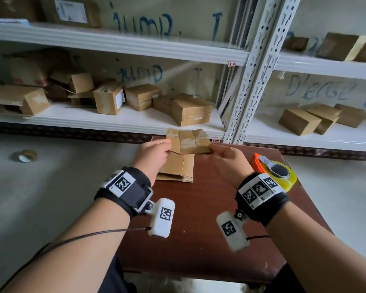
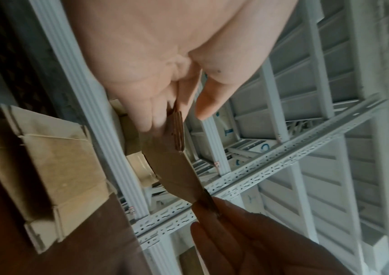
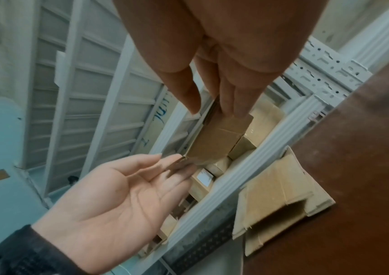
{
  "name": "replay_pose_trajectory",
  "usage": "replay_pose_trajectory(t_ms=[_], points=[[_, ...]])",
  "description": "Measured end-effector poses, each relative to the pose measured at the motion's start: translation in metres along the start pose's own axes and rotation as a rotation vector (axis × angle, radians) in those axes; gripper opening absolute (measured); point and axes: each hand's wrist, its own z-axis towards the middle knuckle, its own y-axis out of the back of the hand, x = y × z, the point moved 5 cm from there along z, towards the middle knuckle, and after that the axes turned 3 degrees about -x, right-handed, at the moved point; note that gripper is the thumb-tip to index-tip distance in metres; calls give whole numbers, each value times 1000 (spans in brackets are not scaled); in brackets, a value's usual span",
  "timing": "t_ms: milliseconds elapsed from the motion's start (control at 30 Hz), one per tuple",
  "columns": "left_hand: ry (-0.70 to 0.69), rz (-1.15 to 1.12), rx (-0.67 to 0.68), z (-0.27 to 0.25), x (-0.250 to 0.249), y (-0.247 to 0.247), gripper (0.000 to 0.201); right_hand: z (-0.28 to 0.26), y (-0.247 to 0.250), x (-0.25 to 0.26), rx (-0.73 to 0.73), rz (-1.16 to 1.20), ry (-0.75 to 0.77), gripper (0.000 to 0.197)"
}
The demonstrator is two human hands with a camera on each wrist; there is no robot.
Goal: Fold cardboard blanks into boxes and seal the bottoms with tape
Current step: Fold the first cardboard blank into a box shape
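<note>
Both forearms reach out over the brown table point(image 1: 199, 218), wrist bands with printed markers on each. Left to right: tape roll point(image 1: 25, 155) on the floor, well left of the table. Left hand point(image 1: 151, 152) pinches the left edge of a flat cardboard blank point(image 1: 188, 140), thumb on one face, fingers pressed together on the other; wrist view confirms the edge sits between thumb and fingers point(image 2: 146, 115). Blank is held in the air above the table's far edge, flaps unfolded, roughly level. Under it, a second flattened blank point(image 1: 178, 168) lies on the table, touching nothing else. Right hand point(image 1: 228, 157) pinches the blank's right edge the same way, thumb opposite closed fingers point(image 3: 233, 100). Just right of that hand, a yellow and orange tape dispenser point(image 1: 277, 172) sits on the table near its right edge. Behind: white metal shelving point(image 1: 135, 121) with finished small boxes point(image 1: 190, 111) scattered on the lower shelf, more on the right bay.
</note>
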Motion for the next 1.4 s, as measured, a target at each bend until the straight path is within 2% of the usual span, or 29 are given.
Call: replay_pose_trajectory(t_ms=[100,233,367,467,533,633,700,867,933,1033,1100,1267,1400], points=[[-55,62,-5,-18,-2,-2,17,-25,16,13,-33,74,96,35],[-122,64,-5,-30,-1,-3,19,-41,22,13,-33,131,124,38],[-146,45,35,-30,-4,-9,16,-40,19,14,2,-1,213,28],[-167,64,49,-28,-2,-9,16,-31,14,5,-43,-273,273,25],[-166,83,48,-27,-1,-9,15,-26,10,-4,-71,-451,257,43],[-186,157,48,-28,-1,-12,13,-23,7,-11,-88,-677,126,82],[-196,208,60,-30,0,-14,12,-19,2,-15,-88,-741,127,87],[-198,267,144,-36,4,-27,10,-13,-7,-18,-90,-812,227,81],[-201,270,186,-38,6,-33,20,-15,-7,-15,-95,-898,299,73],[-241,288,263,-44,7,-40,39,-19,-8,-10,-102,-895,386,58],[-303,288,293,-47,5,-45,38,-20,-7,-10,-98,-898,391,55],[-346,199,231,-46,-1,-47,34,-17,1,-9,-115,-821,355,49],[-323,173,31,-32,-7,-33,37,-6,15,-17,-146,-617,302,39]])
